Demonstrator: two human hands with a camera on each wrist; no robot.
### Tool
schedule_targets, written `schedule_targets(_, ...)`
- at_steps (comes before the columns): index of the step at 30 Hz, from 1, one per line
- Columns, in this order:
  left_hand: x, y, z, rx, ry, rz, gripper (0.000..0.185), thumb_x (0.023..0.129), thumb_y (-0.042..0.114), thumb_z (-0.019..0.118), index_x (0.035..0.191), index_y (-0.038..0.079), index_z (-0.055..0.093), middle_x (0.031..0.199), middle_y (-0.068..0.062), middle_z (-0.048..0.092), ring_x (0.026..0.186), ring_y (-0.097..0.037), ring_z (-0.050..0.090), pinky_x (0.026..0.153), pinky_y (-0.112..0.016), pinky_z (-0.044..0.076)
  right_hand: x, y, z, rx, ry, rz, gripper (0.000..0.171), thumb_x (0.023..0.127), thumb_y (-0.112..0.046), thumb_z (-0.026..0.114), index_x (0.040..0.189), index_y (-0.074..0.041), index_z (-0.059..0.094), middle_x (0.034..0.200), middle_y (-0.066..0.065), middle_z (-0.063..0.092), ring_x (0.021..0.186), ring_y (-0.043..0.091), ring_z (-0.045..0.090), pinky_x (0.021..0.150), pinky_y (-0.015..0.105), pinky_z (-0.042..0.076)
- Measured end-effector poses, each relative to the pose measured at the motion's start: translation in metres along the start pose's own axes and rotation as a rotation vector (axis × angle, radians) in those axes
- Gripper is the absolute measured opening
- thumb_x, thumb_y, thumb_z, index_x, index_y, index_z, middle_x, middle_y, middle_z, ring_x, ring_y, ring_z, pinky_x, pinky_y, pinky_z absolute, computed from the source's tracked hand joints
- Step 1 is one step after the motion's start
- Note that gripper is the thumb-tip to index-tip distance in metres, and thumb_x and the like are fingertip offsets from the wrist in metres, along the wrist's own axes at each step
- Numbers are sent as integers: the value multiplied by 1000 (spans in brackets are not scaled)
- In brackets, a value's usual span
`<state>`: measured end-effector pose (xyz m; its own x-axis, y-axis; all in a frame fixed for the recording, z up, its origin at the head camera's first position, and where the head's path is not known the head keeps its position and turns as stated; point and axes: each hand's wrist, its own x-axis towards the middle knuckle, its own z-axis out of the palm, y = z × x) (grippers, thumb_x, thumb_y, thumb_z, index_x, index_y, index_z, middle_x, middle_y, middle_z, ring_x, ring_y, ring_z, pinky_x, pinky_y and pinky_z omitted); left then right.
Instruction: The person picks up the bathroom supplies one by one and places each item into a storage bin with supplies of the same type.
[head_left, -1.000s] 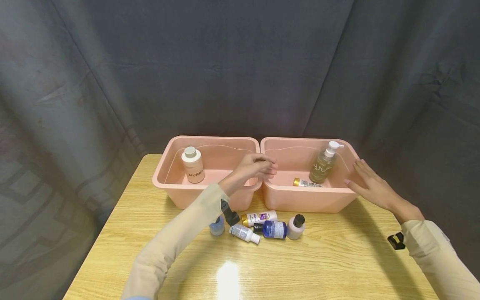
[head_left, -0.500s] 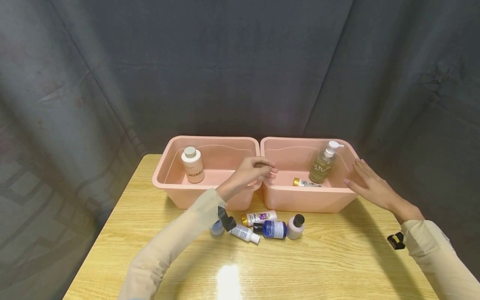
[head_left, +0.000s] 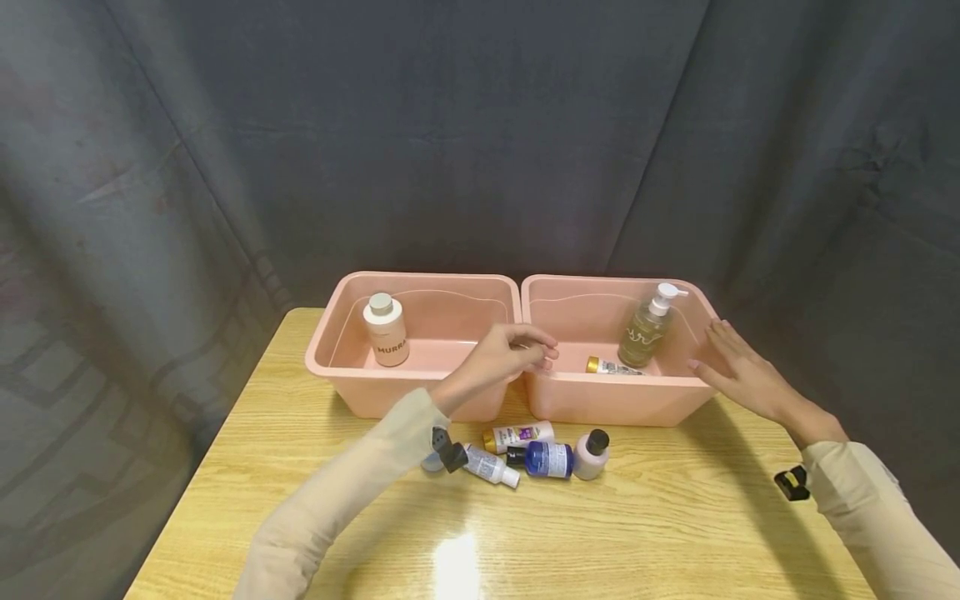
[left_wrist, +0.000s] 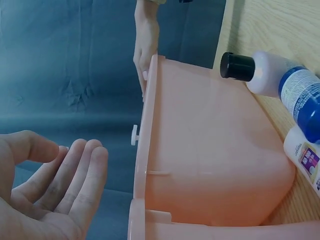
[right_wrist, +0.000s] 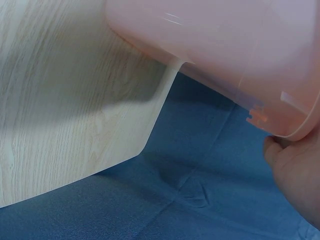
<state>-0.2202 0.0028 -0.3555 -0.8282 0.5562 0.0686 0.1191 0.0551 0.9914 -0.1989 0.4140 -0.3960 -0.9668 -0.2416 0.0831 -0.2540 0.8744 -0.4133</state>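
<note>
My left hand (head_left: pixel 501 357) hovers over the spot where the two pink bins meet, fingers loosely bent and holding nothing; its palm and fingers show in the left wrist view. At the right, my right hand (head_left: pixel 742 377) rests on the outer rim of the right bin (head_left: pixel 607 405), fingers fairly straight. Inside that bin a pump bottle (head_left: pixel 642 335) stands upright, and a gold-capped tube (head_left: pixel 617 367) lies near the front wall. The left bin (head_left: pixel 408 396) contains an upright white bottle (head_left: pixel 387 332) lettered MURRA.
Before the bins, on the wooden table (head_left: pixel 637 533), lie a gold-capped tube (head_left: pixel 527 434), a blue bottle (head_left: pixel 551 459) and a white-capped bottle (head_left: pixel 491 467). A black-capped pinkish bottle (head_left: pixel 591 456) stands beside them. My left wrist camera partly covers a bluish container (head_left: pixel 431 463).
My left hand has sunk slightly toward me, and its forearm and wrist camera now cover more of the bluish container. The right hand and the bins have stayed put.
</note>
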Motion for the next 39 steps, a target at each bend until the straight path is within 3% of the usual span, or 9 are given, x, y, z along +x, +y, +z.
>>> schedule_targets(3,-3,-1,2,13,-5,28,20,95,-5,58,113,-9,67,104,-19,71,92,-32,70,85,-41,57,0,0,0,-3,0,-1,81,100,-40,54,155,4,13,163,23,-2,149,32,-9,107,74,7)
schedule_targets(6,-5,-2,3,41,-7,33,20,95,-4,59,113,-8,67,103,-17,71,91,-30,70,84,-41,57,0,0,0,1,2,-3,81,100,-39,55,155,4,13,163,23,-1,149,32,-9,108,74,7)
schedule_targets(13,-9,-5,5,133,-10,83,19,92,-6,61,108,-7,70,99,-14,73,86,-25,71,79,-37,59,0,-2,-1,7,-1,10,81,100,-39,54,156,3,12,163,23,-2,149,32,-10,108,74,6)
schedule_targets(17,-13,-8,6,201,-21,122,19,90,-6,62,106,-4,71,97,-12,74,87,-25,70,78,-28,58,-1,-2,-1,7,-1,13,82,100,-40,54,156,2,12,163,22,-3,149,32,-10,108,74,6)
schedule_targets(24,-20,-11,11,337,-28,127,17,90,-2,66,105,0,73,95,-6,74,80,-9,67,76,-21,55,0,-1,-1,11,-7,17,82,100,-41,54,156,2,12,163,21,-3,149,32,-10,107,75,6)
schedule_targets(30,-24,-14,14,448,-30,138,14,89,4,70,103,4,74,92,-2,75,76,-4,65,73,-19,54,0,-1,-1,10,-3,9,81,101,-40,53,156,2,12,163,21,-2,149,31,-10,107,75,6)
schedule_targets(34,-27,-17,15,469,-47,127,15,90,5,70,105,4,74,96,-4,75,75,-4,64,70,-19,53,0,-1,0,3,2,2,81,101,-40,53,155,3,13,163,23,-1,149,33,-9,107,75,6)
schedule_targets(39,-31,-23,18,439,-80,125,16,92,4,69,107,2,73,102,-8,73,81,-6,66,74,-18,55,0,-2,-1,8,-9,12,82,100,-40,54,155,3,12,162,23,-2,149,33,-10,108,74,5)
